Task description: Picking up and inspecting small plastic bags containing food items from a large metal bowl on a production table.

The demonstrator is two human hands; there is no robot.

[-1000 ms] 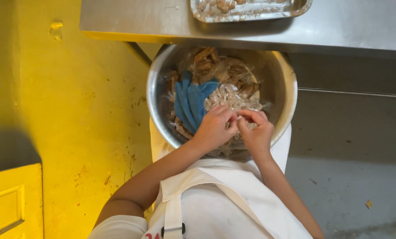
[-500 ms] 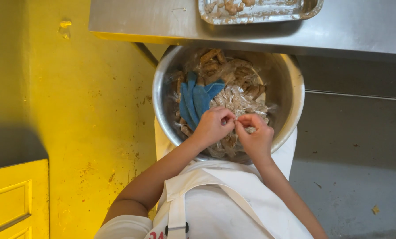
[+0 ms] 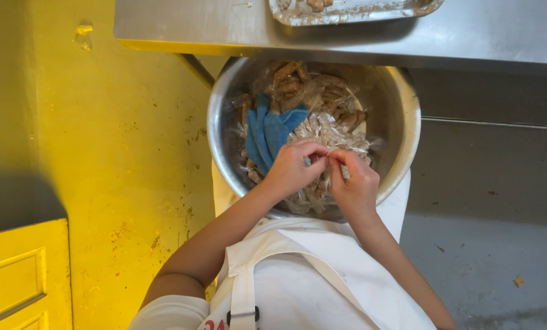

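A large steel bowl (image 3: 402, 116) rests against my white apron (image 3: 322, 275), below a steel counter. It is filled with clear plastic bags of brown food pieces (image 3: 322, 91) and a blue cloth (image 3: 267, 131). My left hand (image 3: 292, 168) and my right hand (image 3: 354, 183) meet over the bowl's near side. Both pinch the gathered neck of one clear bag (image 3: 331, 131), fingertips touching each other. What the fingers do to the bag's neck is too small to make out.
The steel counter (image 3: 224, 24) runs along the top, with a foil tray (image 3: 353, 9) holding brown pieces on it. A yellow wall (image 3: 102, 153) and yellow cabinet door (image 3: 17, 275) lie to the left. Grey floor (image 3: 487, 201) lies to the right.
The view has shifted slightly right and down. My hands stay together on the same bag, with small finger movements at its neck.
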